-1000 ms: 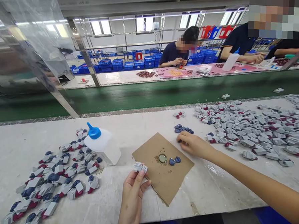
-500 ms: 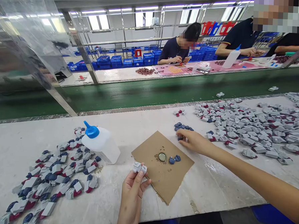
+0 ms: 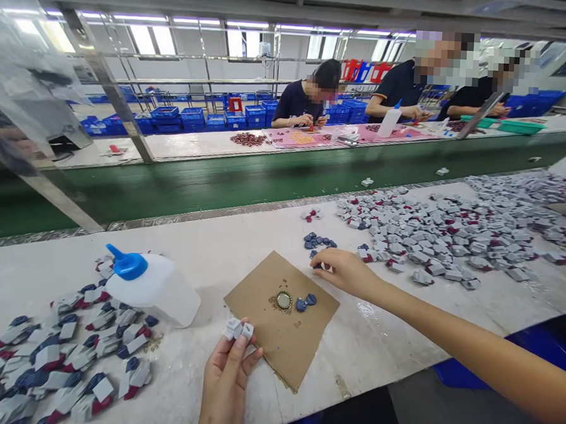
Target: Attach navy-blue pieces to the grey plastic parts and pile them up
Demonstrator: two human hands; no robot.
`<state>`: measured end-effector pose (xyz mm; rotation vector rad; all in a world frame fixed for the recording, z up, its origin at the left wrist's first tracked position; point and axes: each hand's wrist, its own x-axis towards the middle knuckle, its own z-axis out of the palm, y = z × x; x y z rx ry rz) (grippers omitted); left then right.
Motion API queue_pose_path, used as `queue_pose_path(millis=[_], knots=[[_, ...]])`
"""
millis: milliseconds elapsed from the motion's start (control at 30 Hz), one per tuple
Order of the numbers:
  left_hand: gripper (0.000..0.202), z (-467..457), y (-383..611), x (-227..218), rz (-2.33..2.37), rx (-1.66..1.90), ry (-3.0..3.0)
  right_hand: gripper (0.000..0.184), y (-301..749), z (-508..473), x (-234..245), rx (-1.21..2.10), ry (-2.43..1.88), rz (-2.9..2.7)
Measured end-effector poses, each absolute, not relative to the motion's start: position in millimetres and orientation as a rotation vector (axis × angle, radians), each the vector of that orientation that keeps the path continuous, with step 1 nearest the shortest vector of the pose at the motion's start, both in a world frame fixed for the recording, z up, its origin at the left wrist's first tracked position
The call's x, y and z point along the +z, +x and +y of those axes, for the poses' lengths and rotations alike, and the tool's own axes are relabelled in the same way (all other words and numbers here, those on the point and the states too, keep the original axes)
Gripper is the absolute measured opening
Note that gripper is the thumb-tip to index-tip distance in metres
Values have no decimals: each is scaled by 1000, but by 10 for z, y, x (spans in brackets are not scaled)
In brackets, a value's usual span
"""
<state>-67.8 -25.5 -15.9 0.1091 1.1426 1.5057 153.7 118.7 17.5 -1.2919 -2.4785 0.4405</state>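
Note:
My left hand (image 3: 227, 377) is closed on a small grey plastic part (image 3: 239, 329), held up at the near edge of a brown cardboard sheet (image 3: 277, 332). My right hand (image 3: 344, 270) reaches across the sheet's far corner, its fingertips pinched on a small blue piece (image 3: 316, 262) at the edge of a little cluster of blue pieces (image 3: 315, 241). On the cardboard lie a metal bottle cap (image 3: 283, 300) and two blue pieces (image 3: 305, 301).
A white glue bottle with a blue cap (image 3: 153, 286) lies left of the cardboard. Assembled grey, blue and red parts (image 3: 62, 352) are heaped at the left, grey parts (image 3: 434, 232) at the right. A green conveyor (image 3: 266, 179) runs behind; people sit at the far bench.
The camera has swung to the right, so everything sits further left in view. My right hand stays at the blue cluster, fingers now pinched on a piece. My left hand keeps holding the grey part.

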Motion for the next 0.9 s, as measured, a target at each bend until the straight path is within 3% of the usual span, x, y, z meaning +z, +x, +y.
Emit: queue_pose_path(millis=[233,533,900], knots=[[31,-290,-619,-68,1146,1521,180,19,1238,959,134,1028,-1063,-2254],[26,-304,-563,-66,1204,1537,290,26,1047,900,6,596,-859,-2620],[23,-357,-415,64,1205,1624,330,19,884,426,699,1053,-836,-2155]])
